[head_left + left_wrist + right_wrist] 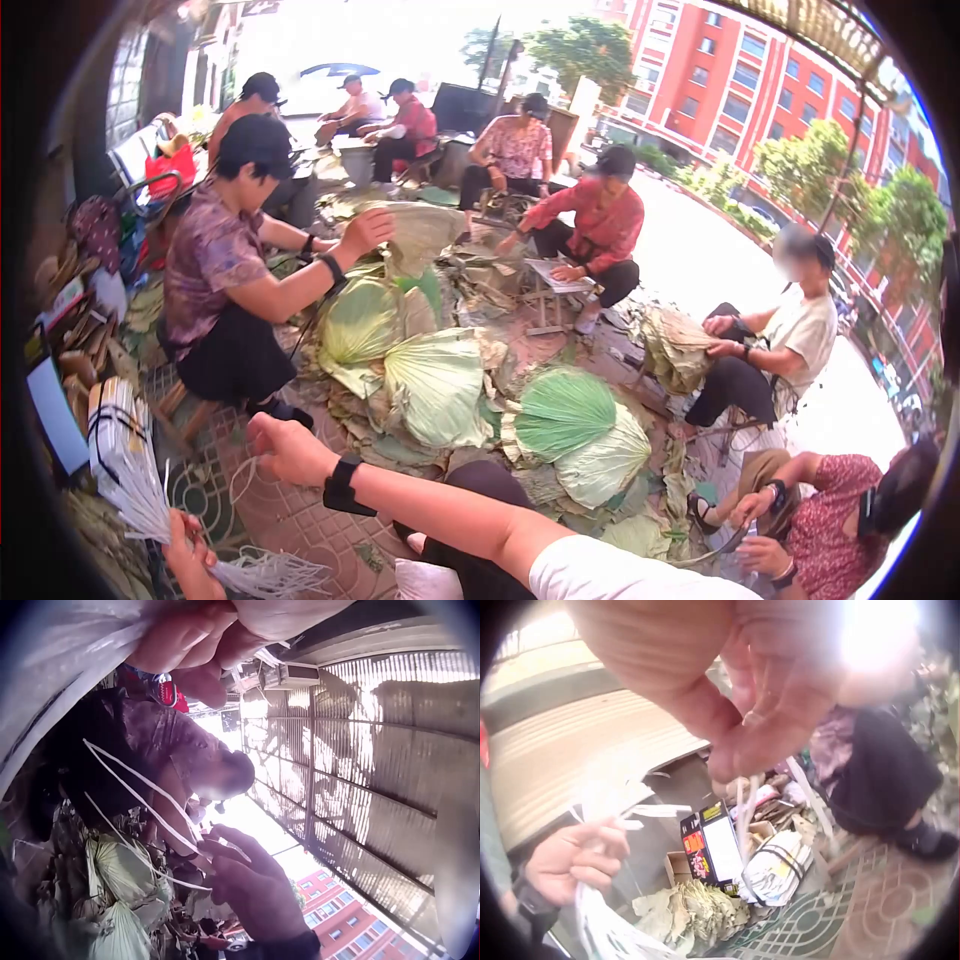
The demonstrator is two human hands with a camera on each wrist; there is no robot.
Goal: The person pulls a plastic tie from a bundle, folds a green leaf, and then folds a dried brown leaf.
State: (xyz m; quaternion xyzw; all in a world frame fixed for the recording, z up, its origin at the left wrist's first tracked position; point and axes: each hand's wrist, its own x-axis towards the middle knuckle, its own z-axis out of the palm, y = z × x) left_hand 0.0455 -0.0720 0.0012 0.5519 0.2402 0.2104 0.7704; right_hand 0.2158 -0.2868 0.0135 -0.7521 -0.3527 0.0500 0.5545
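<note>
My left hand (190,552) grips a bundle of thin white strips (270,575), seen low on the left in the head view. Loose ends of the bundle hang from the fist in the right wrist view. Held out in front, my right hand (290,447) pinches white strands (744,817) between thumb and fingers. These strands loop in front of that hand in the left wrist view. Beyond my hands, large dried leaves (437,388) lie in layered piles, and a greener fan-shaped leaf (566,410) rests on the pile to the right.
A person in a patterned shirt (215,235) sits at the left, lifting a leaf. Several other people sit around the leaf piles. Beside me at left are a black printed box (711,844), a strapped white bundle (776,870) and stacked dried leaves (694,915) on patterned paving.
</note>
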